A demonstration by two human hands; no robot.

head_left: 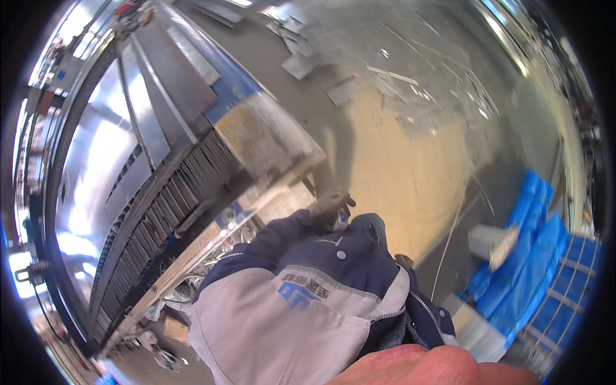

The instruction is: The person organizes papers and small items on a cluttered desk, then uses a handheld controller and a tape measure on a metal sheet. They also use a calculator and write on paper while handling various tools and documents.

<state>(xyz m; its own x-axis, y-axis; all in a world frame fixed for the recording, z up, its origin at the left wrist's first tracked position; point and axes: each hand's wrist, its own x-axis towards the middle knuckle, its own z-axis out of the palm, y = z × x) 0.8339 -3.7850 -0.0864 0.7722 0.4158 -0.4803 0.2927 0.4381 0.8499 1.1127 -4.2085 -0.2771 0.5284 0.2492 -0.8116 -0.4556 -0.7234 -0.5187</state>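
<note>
My left hand (330,204), in a dark grey glove, is in front of my jacket, near the corner of the machine bed. Its fingers are curled. A small pale and bluish thing (341,221) shows just under it, too blurred to name. Beyond the right edge of my grey and navy jacket (327,282) pokes a small dark brownish shape (404,260), which may be part of my right hand; its fingers cannot be made out. The rest of my right arm is hidden behind the jacket.
To the left stands a large machine bed with dark slats (186,186) and shiny metal sheets (157,70). Metal offcuts (298,61) lie on the floor ahead. Blue sheeting (520,256), a pale block (491,244) and a wire grid (564,289) are at right.
</note>
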